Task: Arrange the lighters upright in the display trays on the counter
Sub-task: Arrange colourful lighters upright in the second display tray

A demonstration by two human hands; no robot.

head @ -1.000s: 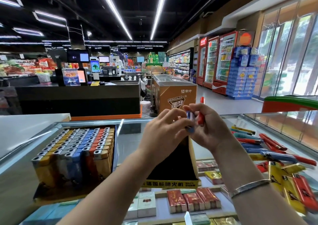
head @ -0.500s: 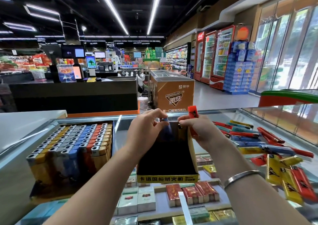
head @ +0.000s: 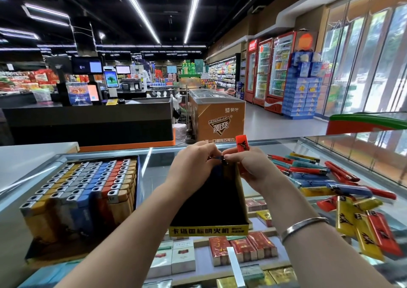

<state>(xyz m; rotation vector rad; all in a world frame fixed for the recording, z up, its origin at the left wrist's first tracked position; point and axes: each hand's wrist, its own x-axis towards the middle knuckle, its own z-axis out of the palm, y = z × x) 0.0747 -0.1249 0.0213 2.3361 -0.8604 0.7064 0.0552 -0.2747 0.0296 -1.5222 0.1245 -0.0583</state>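
Our left hand (head: pixel 193 166) pinches a blue lighter (head: pixel 217 158) at the empty tray's (head: pixel 209 229) back edge; our right hand (head: pixel 248 166) grips a red lighter (head: pixel 242 143). Alone on the table (head: pixel 158 168), it may topple.

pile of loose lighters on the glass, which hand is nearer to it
Right. The right hand, gripping a red lighter, sits just beside the pile of loose lighters; the left hand is farther, across the tray.
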